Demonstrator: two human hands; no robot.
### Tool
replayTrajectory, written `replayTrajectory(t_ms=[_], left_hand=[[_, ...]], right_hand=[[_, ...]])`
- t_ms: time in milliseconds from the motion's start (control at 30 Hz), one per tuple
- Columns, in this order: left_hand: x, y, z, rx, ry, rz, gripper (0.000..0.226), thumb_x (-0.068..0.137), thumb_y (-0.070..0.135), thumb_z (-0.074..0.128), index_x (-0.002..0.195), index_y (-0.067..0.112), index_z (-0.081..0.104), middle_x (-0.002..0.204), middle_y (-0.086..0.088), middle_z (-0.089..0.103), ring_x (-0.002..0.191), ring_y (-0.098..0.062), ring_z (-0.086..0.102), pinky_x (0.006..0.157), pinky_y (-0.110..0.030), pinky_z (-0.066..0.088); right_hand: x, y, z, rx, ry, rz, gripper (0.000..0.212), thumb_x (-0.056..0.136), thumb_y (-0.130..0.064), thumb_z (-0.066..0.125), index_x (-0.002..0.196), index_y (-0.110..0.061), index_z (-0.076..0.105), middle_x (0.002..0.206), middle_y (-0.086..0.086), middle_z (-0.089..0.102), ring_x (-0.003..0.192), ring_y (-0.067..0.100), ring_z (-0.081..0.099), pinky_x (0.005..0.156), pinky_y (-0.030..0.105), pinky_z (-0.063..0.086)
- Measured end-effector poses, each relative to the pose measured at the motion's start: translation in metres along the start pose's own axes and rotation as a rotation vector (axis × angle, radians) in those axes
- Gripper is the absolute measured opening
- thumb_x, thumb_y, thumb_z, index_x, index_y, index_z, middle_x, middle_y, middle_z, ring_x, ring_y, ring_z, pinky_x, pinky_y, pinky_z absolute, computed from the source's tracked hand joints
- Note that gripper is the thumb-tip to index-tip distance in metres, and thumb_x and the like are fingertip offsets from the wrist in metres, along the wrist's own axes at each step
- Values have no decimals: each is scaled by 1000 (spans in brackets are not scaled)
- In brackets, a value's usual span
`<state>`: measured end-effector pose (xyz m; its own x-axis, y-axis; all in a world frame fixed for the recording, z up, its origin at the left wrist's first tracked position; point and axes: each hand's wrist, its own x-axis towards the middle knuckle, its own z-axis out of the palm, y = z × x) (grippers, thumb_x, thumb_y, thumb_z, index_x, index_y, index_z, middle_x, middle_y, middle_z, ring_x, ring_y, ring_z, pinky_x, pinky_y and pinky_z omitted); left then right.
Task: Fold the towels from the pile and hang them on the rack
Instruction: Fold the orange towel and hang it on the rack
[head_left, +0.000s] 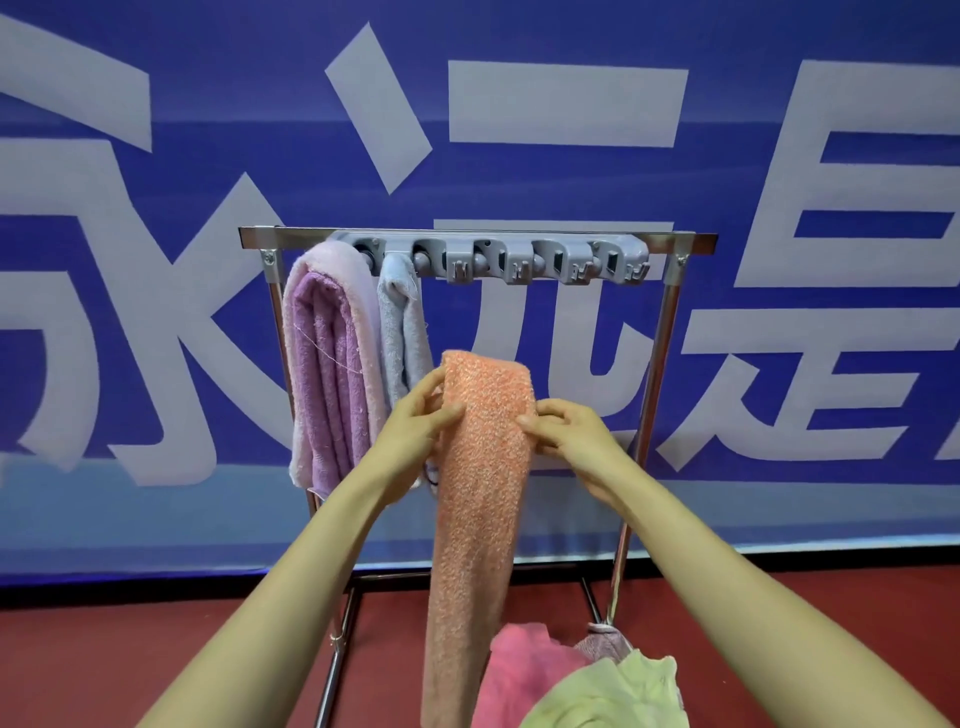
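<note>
Orange towel (480, 467) folded long, held upright before the rack (467, 241), left hand (415, 426) and right hand (566, 434) pinching its edges, purple towel (327, 364) and grey towel (402, 332) hung at left end, pile (576, 686) on floor below.

Speckled orange towel (480, 467), purple towel (324, 374), pale blue towel (400, 332), grey clip bar (498, 260), blue banner (571, 171) with white characters.

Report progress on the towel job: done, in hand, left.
Done: purple towel and grey towel hang on the rack. In hand: left hand and right hand hold the orange towel, unhung. Left: pink towel, green towel, mauve towel piled below.
</note>
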<state>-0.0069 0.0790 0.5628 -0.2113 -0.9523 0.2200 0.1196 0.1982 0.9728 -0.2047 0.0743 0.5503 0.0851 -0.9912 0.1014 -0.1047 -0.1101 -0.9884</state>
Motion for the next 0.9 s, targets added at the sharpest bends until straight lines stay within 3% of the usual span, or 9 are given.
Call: replayTrajectory(t_ms=[167,333,433,533,600,733,833,900], left_hand=[[-3,1,-4,40,1,27,39,96,12,54,131,31,55,112,7,69,98,-9,65,67,-20,51],[1,4,-1,-45,5,43,41,91,2,59,114,36,57,97,13,74,82,-4,68,61,-17,51],[4,3,2,-66,8,31,44,90,1,60,123,30,55,94,10,72,59,-1,59,49,-14,44],[7,2,1,-49,5,36,50,90,1,61,134,23,50,99,7,72,70,-3,65,52,-16,48],[8,2,2,-44,-4,43,54,90,0,60,138,20,47,104,3,71,74,-4,66,53,-16,48],[7,4,-3,-33,-39,49,54,90,-3,57,140,14,45,100,-3,63,47,1,52,42,-12,38],[6,4,-6,-13,-54,45,57,89,-3,59,140,18,46,96,4,65,47,0,49,45,-15,37],[5,3,-7,9,-54,40,58,88,-2,61,139,24,48,98,8,70,62,-8,57,57,-24,42]], right_hand=[[7,-7,5,-71,-11,-10,23,101,-23,45,101,-16,68,102,5,69,93,14,62,85,28,50],[19,-4,7,-300,130,-98,20,100,-24,47,108,-17,65,104,-1,66,99,15,61,87,28,49],[21,-3,7,-334,234,-128,16,95,-21,57,110,-15,59,94,-1,65,88,16,64,77,26,52],[22,0,9,-410,275,-152,11,94,-19,59,102,-12,62,93,-1,65,87,15,63,76,25,51],[22,2,11,-378,239,-131,22,98,-26,52,98,-12,68,94,-1,69,90,16,65,81,30,52],[15,2,11,-205,91,-9,34,89,-49,60,102,-19,71,101,-6,70,96,8,65,83,27,50],[14,3,10,-116,15,46,29,86,-41,68,104,-18,70,104,-5,70,102,9,63,82,27,48],[15,1,11,-45,-10,75,26,87,-31,68,105,-12,70,106,-1,70,104,13,64,90,31,48]])
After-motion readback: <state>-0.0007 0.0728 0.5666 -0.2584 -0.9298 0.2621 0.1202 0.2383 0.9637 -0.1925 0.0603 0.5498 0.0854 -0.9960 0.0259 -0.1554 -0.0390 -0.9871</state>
